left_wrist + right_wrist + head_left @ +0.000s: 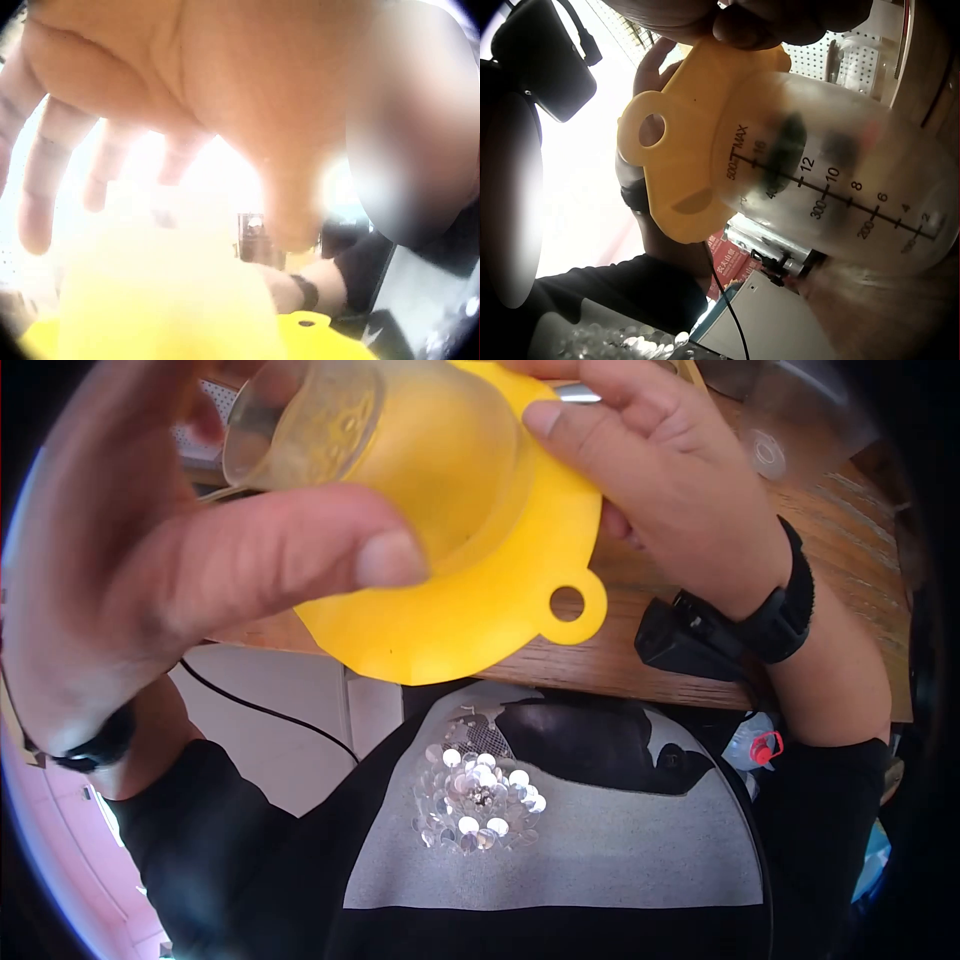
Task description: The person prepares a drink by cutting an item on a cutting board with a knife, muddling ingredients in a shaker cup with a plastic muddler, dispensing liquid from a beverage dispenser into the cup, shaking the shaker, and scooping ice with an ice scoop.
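Close in front of me, a translucent measuring cup [450,470] is tilted, with a broad yellow disc [420,640] at its wide end. A ring tab [590,618] sticks out from the disc's edge. My right hand [680,490] pinches the disc's rim, thumb on the near face. My left hand [190,560] is beside the cup; its thumb overlaps cup and disc in the head view. Spread, extended fingers [45,165] show in the left wrist view. The right wrist view shows the cup's black scale [832,191] and a blurred green shape [786,154] through its wall.
A wooden table [850,550] lies beneath my hands, with a clear plastic vessel [800,420] at upper right. A plastic bottle with a red cap [765,747] stands low beside me. A black cable [270,710] crosses a white panel. Sequins [480,800] decorate the shirt front.
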